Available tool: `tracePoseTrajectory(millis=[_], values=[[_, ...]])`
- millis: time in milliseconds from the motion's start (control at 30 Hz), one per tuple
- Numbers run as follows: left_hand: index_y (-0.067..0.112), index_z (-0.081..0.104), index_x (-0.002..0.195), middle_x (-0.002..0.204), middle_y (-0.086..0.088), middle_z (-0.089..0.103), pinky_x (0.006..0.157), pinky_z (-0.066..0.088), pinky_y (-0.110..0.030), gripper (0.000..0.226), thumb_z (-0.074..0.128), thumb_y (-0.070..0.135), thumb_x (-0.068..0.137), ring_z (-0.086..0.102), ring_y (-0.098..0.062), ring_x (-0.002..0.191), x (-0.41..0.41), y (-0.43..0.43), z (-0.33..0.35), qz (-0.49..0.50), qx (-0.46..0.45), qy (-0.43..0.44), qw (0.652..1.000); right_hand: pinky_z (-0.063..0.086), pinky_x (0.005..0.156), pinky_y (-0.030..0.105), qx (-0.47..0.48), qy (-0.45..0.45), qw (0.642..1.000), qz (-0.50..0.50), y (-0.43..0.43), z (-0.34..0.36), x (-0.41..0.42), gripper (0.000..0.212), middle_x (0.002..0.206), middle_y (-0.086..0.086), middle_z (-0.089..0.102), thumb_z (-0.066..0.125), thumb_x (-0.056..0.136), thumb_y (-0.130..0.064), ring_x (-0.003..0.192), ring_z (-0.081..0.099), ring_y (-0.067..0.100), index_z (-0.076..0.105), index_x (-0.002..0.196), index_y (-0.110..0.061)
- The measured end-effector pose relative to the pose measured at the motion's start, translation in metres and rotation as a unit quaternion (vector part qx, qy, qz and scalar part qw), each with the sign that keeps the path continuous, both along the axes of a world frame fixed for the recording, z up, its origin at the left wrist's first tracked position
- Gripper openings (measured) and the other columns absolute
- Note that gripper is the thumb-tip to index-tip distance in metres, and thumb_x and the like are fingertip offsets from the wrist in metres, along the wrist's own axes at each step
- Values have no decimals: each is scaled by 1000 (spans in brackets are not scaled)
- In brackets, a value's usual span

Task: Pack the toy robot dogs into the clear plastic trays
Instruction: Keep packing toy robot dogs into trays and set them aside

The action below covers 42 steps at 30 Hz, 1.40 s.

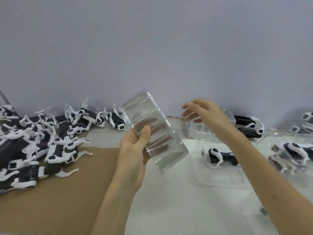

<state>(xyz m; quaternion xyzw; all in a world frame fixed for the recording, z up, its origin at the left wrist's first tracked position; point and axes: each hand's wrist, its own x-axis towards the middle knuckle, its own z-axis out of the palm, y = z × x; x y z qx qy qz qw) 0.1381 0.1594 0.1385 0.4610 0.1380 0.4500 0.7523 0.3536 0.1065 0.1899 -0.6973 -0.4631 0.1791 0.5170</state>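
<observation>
My left hand grips a clear plastic tray, held up tilted above the table; my fingers show through its ribbed wall. My right hand hovers to the tray's right with fingers spread, holding nothing. A black-and-white toy robot dog lies in an open clear tray on the white table. A heap of loose toy dogs covers the brown cardboard on the left.
A stack of clear trays stands at the back by the wall. More dogs in trays lie at the right, and two dogs sit behind. Another clear tray lies at the lower right. A grey wall closes off the back.
</observation>
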Motion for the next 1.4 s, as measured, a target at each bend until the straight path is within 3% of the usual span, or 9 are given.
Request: tracePoseTrajectory(millis=[100,300,433,567,633,833,1067,1167,1400], values=[[15,70,112,111,-12,74,69,60,-36,23,56,18,95,73,-32,98,2,-6,-1,-2,14,34,999,53,69,24,23,45,994,93,-28,-9,-57,18,94,0,75,63,94,-40,81,70,15,72,99,-25],[9,68,114,109,-17,73,94,52,-63,21,58,20,99,71,-36,102,0,-23,-6,-4,85,147,985,55,72,27,140,107,983,50,-58,-58,-102,11,90,-4,75,74,88,-18,83,70,17,73,98,-23],[15,67,123,116,-9,73,97,54,-53,33,56,33,97,70,-29,108,-10,-43,-17,-86,97,152,980,53,74,25,179,133,974,28,-82,-77,-111,14,89,-4,74,70,90,-15,85,68,14,73,97,-27],[16,68,123,117,-12,72,100,51,-47,28,49,22,103,67,-30,112,-33,-64,-51,-93,113,189,971,55,75,43,181,134,974,-3,-102,-97,-123,11,85,5,71,70,91,-14,80,66,24,71,94,-25],[18,69,122,115,-12,73,91,53,-39,27,50,21,103,66,-29,110,-45,-75,-65,-84,115,201,969,55,78,50,175,136,975,9,-109,-105,-133,7,88,12,71,71,90,-19,83,67,33,70,95,-23],[9,68,120,111,-8,75,67,51,-16,25,51,9,102,72,-16,97,-63,-96,-79,-38,97,161,981,56,85,41,169,137,975,45,-121,-115,-156,20,98,1,75,73,87,-11,93,72,19,68,104,-20],[15,75,105,102,-14,76,69,49,-30,21,57,7,99,69,-24,90,-62,-106,-81,41,89,162,982,58,83,37,167,127,976,52,-127,-112,-158,23,96,1,75,77,83,-7,93,72,19,68,101,-18],[14,78,99,101,-15,76,74,57,-30,21,60,3,96,73,-22,90,-64,-106,-78,31,64,133,989,57,82,41,166,121,977,59,-126,-112,-156,17,94,3,74,76,84,-8,92,71,25,68,97,-16],[16,80,83,94,-15,77,70,59,-29,9,74,10,79,75,-22,86,-65,-105,-74,36,43,117,992,55,74,26,170,123,974,81,-126,-111,-151,16,91,-2,75,75,86,-7,86,72,16,69,97,-17]])
